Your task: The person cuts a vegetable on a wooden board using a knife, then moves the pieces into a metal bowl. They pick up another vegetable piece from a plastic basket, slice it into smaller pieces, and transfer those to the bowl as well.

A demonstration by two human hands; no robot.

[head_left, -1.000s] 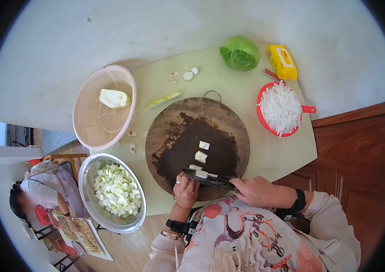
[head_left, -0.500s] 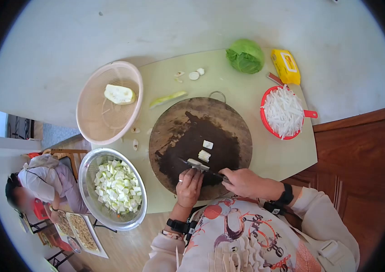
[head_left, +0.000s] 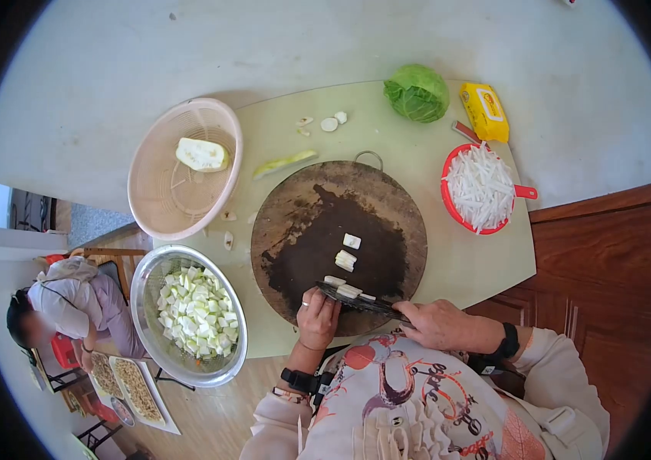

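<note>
Across a pale green table (head_left: 460, 268), working at the near part of a round wooden board (head_left: 287, 207), with a metal bowl (head_left: 203, 377) of diced vegetable standing at the near left corner, a red colander (head_left: 449, 201) of white strips by the right edge and a cabbage (head_left: 416, 93) at the far edge. Wrapping the right hand (head_left: 438, 325) closely around the handle of a dark-bladed knife (head_left: 364, 302), while bending the fingers of the left hand (head_left: 316, 318) narrowly beside the blade's tip, hiding any hold on pale cut pieces (head_left: 348, 291) and making it impossible to tell. Lying beside the blade, likely proving light, firm yet snappable and slippery when wet; seemingly calling for a gentle hold at the sides with tucked fingertips. Probably feeling stiff and blade-heavy, calling for a handle hold on the knife.
</note>
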